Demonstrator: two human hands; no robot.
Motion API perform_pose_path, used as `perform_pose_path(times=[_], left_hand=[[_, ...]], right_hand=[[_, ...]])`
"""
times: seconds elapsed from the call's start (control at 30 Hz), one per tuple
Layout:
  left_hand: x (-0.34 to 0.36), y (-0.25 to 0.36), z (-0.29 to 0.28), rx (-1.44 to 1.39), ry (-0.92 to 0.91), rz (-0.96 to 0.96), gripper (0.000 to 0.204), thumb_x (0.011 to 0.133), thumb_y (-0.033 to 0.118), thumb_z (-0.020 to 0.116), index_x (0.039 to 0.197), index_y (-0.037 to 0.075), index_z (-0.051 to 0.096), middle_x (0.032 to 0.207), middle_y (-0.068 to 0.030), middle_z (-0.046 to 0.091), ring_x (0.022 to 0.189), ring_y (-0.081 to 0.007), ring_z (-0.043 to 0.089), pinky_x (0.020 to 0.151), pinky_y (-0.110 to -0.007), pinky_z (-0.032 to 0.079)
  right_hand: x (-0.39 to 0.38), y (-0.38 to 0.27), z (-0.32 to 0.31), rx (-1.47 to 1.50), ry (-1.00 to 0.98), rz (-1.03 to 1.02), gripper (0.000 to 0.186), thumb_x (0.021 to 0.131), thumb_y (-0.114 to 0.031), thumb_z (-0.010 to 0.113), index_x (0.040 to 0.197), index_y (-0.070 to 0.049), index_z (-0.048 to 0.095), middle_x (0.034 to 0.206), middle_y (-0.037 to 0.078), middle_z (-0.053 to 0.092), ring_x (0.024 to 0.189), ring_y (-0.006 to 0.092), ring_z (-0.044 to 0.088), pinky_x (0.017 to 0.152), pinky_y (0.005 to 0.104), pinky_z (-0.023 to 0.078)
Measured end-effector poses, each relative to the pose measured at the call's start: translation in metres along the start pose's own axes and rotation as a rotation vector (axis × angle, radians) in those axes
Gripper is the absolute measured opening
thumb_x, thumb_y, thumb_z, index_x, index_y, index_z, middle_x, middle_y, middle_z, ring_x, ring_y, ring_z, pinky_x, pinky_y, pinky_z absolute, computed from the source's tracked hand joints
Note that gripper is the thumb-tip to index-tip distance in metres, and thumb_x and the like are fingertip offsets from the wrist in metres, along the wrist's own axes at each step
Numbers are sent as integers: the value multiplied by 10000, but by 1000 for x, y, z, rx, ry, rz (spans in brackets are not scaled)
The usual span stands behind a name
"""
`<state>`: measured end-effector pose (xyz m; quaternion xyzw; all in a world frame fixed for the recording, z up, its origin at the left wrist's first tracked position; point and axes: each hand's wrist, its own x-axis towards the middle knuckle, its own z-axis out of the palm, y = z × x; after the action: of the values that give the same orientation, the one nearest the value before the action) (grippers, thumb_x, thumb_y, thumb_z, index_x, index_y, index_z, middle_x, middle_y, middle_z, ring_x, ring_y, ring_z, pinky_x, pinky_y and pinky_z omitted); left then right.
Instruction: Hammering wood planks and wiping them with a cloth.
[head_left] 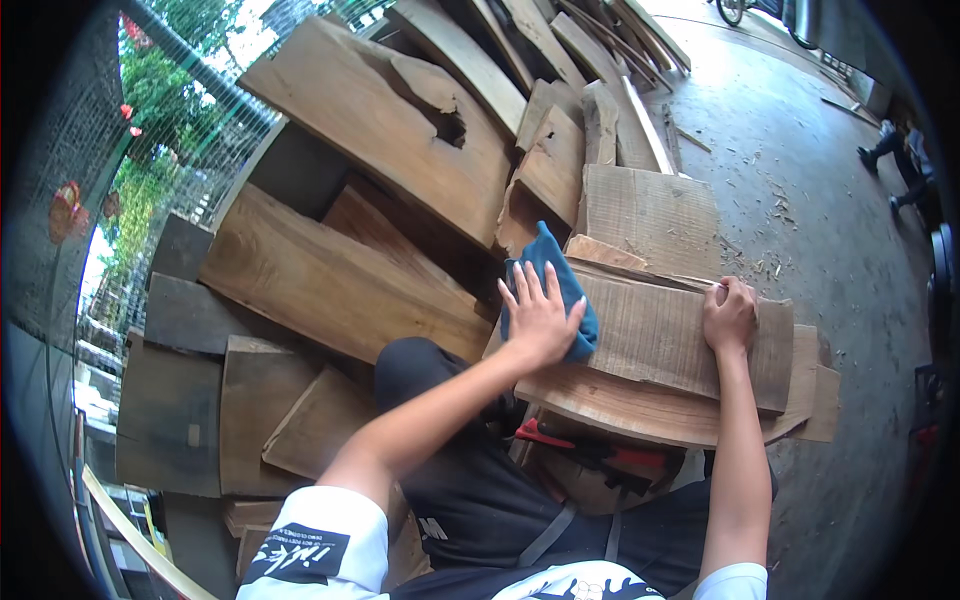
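Left hand [540,320] splays flat over crumpled blue cloth [585,337]; right hand [731,315] curls, gripping a rough-grained brown wooden plank [655,328].

left fingers [534,285]: spread on blue cloth [572,287] | right fingers [739,291]: curled on brown plank [650,332]

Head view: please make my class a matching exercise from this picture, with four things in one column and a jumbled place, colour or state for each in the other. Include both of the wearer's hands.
Column one
1. left hand
2. right hand
3. cloth
4. wood shavings

Column two
A. scattered on the grey floor
B. fingers curled, on the top board toward its right end
C. blue, partly covered by a hand
D. fingers spread, laid flat

Right pairs: 1-D, 2-B, 3-C, 4-A.
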<state>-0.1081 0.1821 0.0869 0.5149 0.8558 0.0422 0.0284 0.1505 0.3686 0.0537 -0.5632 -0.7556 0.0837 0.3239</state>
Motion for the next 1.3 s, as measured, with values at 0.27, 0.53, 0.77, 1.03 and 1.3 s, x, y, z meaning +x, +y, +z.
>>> perform_pose_path(times=[0.27,0.53,0.77,1.03,1.3], left_hand=[[-38,96,19,-66,86,550,930,1001,635,494,1589,-66,333,1613,-425,245,1544,-562,174,1219,-699,154],[34,64,-4,-17,-44,157,885,1026,614,443,1583,-67,342,1656,-312,299,1574,-441,217,1270,-609,138],[-13,157,24,-69,64,462,954,988,662,486,1598,-53,322,1646,-342,274,1569,-463,206,1243,-657,146],[9,71,-6,10,-49,130,933,1018,667,425,1625,-25,279,1698,-265,234,1599,-396,168,1279,-593,99],[1,121,12,-71,26,302,926,1000,649,478,1601,-40,331,1670,-308,265,1586,-436,179,1271,-614,102]], right_hand=[[-1,-2,-2,9,5,39,269,900,-249,652,1020,-22,730,1068,195,726,1107,357,645,1006,462,503],[3,-3,-4,-8,-41,74,245,897,-262,658,972,-40,729,1046,201,725,1096,363,650,982,477,515],[0,2,0,2,44,22,248,873,-275,685,956,-47,738,1036,182,741,1093,355,655,1006,469,504],[-2,2,-3,56,53,68,265,879,-282,702,978,-40,745,1064,188,746,1092,358,667,1011,464,513],[-3,3,1,55,112,26,213,860,-241,726,946,-46,739,1020,179,741,1048,356,670,987,457,516]])
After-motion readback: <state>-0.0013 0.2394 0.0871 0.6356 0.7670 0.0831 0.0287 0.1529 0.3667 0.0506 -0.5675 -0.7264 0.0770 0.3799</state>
